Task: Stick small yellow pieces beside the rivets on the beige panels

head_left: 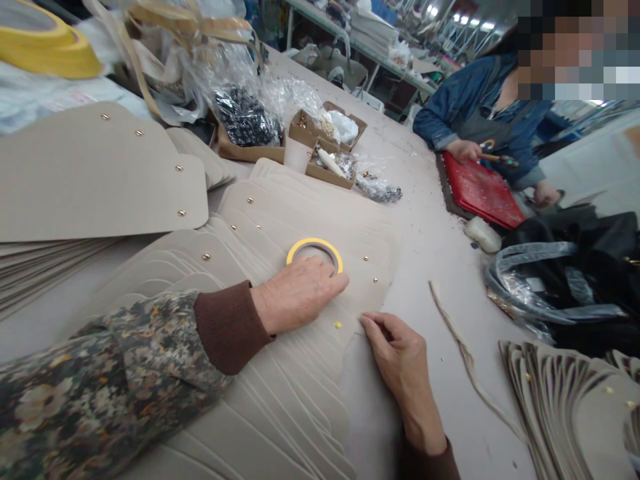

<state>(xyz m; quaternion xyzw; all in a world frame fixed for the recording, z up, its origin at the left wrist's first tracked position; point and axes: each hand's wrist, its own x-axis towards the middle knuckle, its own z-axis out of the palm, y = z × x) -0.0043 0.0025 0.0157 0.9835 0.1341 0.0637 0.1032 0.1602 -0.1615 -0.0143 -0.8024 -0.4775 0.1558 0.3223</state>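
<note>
My left hand lies knuckles up on a fanned stack of beige flaps with gold studs, its fingers curled against a yellow tape roll. My right hand rests at the edge of the top flap, thumb and forefinger pinched together at its corner; what they pinch is too small to make out. A small yellow dot sits on the flap between the two hands.
More beige flap stacks lie at the left and lower right. Cardboard boxes of hardware and plastic bags stand behind. A torn strip lies on the table. Across it, another person works at a red mat. Black bags sit at the right.
</note>
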